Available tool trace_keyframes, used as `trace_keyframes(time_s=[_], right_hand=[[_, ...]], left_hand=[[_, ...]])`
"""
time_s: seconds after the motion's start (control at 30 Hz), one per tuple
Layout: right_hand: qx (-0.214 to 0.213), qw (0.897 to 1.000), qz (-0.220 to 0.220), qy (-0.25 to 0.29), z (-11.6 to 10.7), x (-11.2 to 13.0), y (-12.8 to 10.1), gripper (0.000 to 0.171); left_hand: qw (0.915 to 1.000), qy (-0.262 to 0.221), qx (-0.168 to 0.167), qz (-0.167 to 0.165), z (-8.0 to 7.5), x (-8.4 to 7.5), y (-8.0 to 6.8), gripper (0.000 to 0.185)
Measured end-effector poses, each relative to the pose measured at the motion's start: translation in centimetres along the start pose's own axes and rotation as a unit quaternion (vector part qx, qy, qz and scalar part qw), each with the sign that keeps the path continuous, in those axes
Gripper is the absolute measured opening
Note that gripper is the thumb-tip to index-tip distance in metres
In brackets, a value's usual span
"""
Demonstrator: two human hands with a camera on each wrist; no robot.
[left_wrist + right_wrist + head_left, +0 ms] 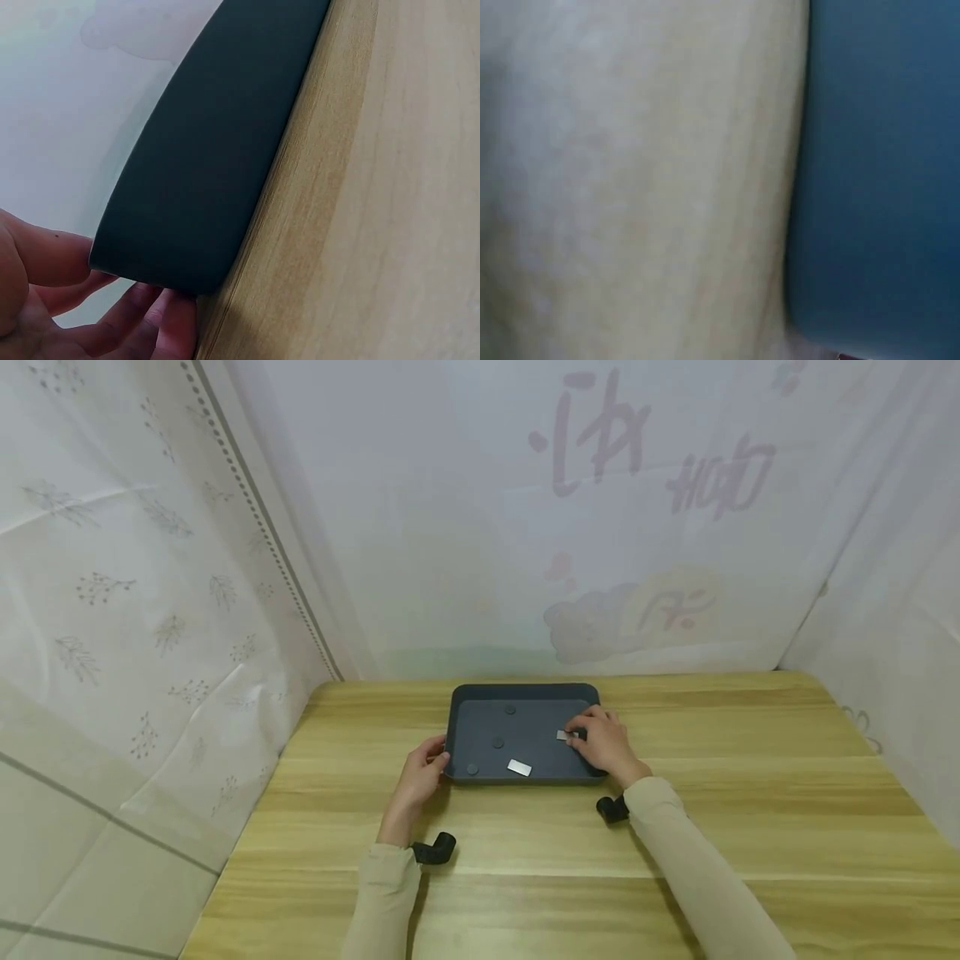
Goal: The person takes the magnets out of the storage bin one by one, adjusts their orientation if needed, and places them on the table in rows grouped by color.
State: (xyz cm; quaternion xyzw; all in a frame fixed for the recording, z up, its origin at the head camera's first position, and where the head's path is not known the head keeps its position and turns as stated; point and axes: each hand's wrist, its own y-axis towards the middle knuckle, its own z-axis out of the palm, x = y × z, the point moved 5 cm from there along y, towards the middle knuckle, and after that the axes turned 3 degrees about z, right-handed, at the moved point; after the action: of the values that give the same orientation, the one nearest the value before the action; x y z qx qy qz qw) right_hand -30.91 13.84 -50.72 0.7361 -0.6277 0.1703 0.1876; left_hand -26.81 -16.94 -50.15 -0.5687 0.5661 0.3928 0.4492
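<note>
A dark blue-grey tray (532, 727) with a raised rim lies on the wooden table. At its left side my left hand (422, 777) holds the wall, thumb at the rim. The left wrist view shows the thumb and fingers of that hand (112, 315) at the tray's corner (195, 172). Over the tray's right part, my right hand (603, 742) pinches a small silver rectangular plate (561, 736) between thumb and fingertips, partly covering it. A second silver plate (519, 767) lies near the front wall. In the right wrist view only the tray's outer wall (877, 172) shows; the hand is hidden.
Three small dark round discs lie inside the tray: one disc (510, 710) at the back, another disc (498, 742) mid-left, a third disc (472, 769) at the front left. Wooden tabletop (517, 893) surrounds the tray. A printed curtain (465, 568) hangs behind the table.
</note>
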Motion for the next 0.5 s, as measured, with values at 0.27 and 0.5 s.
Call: trace_keyframes(time_s=[0.27, 0.5], right_hand=[[0.015, 1.000, 0.007, 0.019, -0.07, 0.05, -0.01, 0.016], [0.016, 1.000, 0.005, 0.024, 0.02, 0.07, -0.02, 0.016]], left_hand=[[1.0000, 0.001, 0.000, -0.004, -0.01, 0.17, 0.21, 0.041], [1.0000, 0.004, 0.000, -0.004, -0.16, 0.32, 0.34, 0.042]])
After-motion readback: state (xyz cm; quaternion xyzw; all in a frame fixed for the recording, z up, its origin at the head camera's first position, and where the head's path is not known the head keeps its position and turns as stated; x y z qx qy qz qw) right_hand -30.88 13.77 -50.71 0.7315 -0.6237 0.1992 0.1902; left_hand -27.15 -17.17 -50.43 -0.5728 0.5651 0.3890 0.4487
